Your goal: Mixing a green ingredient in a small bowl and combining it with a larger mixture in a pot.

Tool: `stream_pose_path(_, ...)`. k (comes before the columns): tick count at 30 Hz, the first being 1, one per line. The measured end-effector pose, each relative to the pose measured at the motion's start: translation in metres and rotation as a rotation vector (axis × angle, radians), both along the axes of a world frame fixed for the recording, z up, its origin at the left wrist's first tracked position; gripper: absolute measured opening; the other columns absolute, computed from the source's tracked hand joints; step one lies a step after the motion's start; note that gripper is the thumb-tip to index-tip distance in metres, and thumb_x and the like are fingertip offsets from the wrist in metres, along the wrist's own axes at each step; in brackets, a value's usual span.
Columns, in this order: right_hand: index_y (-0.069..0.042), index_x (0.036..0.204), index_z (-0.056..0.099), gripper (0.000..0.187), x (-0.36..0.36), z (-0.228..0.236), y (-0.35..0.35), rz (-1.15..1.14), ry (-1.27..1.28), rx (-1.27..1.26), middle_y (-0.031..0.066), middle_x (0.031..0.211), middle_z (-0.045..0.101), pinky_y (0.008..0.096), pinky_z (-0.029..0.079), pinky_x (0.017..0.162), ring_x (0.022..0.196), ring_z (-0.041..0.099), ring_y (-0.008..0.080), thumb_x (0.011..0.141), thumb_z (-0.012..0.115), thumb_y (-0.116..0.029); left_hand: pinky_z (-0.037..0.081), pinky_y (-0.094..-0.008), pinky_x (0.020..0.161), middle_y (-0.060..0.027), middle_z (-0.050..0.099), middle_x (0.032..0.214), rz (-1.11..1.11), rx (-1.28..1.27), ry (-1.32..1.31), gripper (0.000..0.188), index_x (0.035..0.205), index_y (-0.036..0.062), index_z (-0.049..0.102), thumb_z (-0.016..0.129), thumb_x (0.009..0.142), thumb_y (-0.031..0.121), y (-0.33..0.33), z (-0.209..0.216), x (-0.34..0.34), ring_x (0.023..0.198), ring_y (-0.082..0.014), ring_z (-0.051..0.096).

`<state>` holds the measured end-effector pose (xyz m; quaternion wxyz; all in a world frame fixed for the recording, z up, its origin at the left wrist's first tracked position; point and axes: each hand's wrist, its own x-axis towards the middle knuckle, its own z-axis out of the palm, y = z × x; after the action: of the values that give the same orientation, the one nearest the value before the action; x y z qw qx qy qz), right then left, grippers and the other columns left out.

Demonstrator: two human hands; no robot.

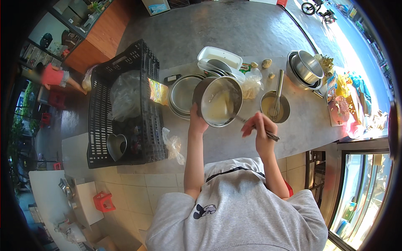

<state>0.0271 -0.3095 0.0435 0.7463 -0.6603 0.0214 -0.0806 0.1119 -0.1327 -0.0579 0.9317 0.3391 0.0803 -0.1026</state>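
Overhead view of a person at a grey table [293, 125], working pale yellow batter. The landmark is the round metal pan [217, 101], tilted toward the person and lifted at its near rim by the left hand [197, 121], whose grip is closed on that rim. Batter lies pooled in the lower part of the pan, with streaks on the bare metal above it; by this sign most of the batter appears already gathered or moved, and a thin remainder is left to scrape. The right hand [259, 131], just right of the pan and nearer the person, is closed on a slim metal utensil [256, 127] whose far end reaches the pan's rim; its working end cannot be told. Right of the pan stands a small bowl [275, 109] holding batter and a whisk [277, 98], which suggests the whisking is done. Left of the pan lie stacked round tins [182, 95], empty as far as shown, and farther left a black crate [125, 104] with a heart-shaped mould [116, 146]. Behind the pan sit white trays [220, 58]; to its far right, nested steel bowls [305, 69]. No mould yet appears filled.
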Motion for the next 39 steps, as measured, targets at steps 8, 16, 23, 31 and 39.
stream_pose_path(8,0.004,0.076,0.055,0.038,-0.001,0.009,-0.004,0.124,0.087,0.085,0.0121,0.065,0.06,0.0243,0.045,0.05,0.051,0.057,0.0155,0.095,0.037,-0.024,0.035,-0.0405,0.097,-0.0116,0.043,0.127,-0.01,-0.049,-0.034,0.056,0.127,0.005,0.04,0.023,0.09,0.044,0.004,-0.005,0.002,0.118,-0.0261,0.041)
stream_pose_path(16,0.003,0.074,0.055,0.042,0.003,0.003,-0.012,0.145,0.168,0.243,0.0138,0.066,0.06,0.026,0.048,0.053,0.054,0.059,0.0179,0.096,0.036,-0.027,0.034,-0.0403,0.097,-0.0106,0.044,0.127,-0.046,-0.039,-0.147,0.055,0.127,0.0067,0.04,0.024,0.09,0.043,0.005,0.0,0.001,0.117,-0.0258,0.041)
stream_pose_path(23,0.004,0.076,0.055,0.039,0.003,0.005,-0.004,0.002,0.06,0.277,0.0135,0.064,0.059,0.0268,0.047,0.05,0.052,0.058,0.0188,0.095,0.039,-0.026,0.036,-0.0395,0.096,-0.0104,0.047,0.124,-0.027,0.03,-0.208,0.052,0.126,0.0055,0.041,0.026,0.091,0.041,0.003,0.001,0.001,0.116,-0.0242,0.043)
stream_pose_path(31,0.005,0.081,0.056,0.036,-0.002,0.012,-0.003,0.192,0.131,0.237,0.0131,0.067,0.061,0.0261,0.049,0.055,0.056,0.061,0.0196,0.095,0.039,-0.023,0.036,-0.0397,0.096,-0.0108,0.046,0.125,-0.009,-0.109,-0.085,0.052,0.127,0.006,0.04,0.026,0.09,0.041,0.002,0.007,-0.001,0.116,-0.0245,0.044)
stream_pose_path(39,0.006,0.081,0.057,0.038,0.007,0.005,-0.003,0.148,0.119,0.213,0.0133,0.065,0.061,0.0261,0.049,0.052,0.055,0.06,0.0185,0.095,0.039,-0.025,0.036,-0.0394,0.096,-0.0104,0.046,0.124,-0.008,-0.049,-0.12,0.052,0.127,0.0059,0.04,0.025,0.091,0.04,0.002,0.014,0.003,0.115,-0.0253,0.043)
